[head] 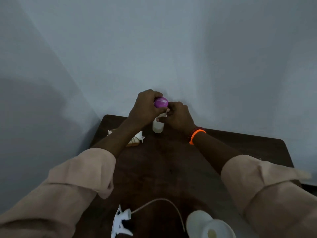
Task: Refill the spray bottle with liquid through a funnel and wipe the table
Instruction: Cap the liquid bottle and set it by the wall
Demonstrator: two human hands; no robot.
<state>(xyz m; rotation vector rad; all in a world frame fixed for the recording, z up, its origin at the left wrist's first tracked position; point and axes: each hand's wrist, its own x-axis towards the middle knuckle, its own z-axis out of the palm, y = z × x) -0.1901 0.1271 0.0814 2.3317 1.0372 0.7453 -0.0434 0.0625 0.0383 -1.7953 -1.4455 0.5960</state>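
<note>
While the spray head (121, 220) lies detached at 7 o'clock beside the funnel (208, 224) at 5, the left hand (145, 109) grips the refill bottle's purple cap (160, 102) at 12, right hand (178, 117) curled around the bottle (158, 126): uncapping likely; pouring follows.

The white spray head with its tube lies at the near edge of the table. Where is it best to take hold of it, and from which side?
Probably at the round collar of the spray head, where the tube starts, coming from above. It lies flat on the table, so only its top is free. The thin tube bends and the trigger would move, so both make a poor grip.
</note>
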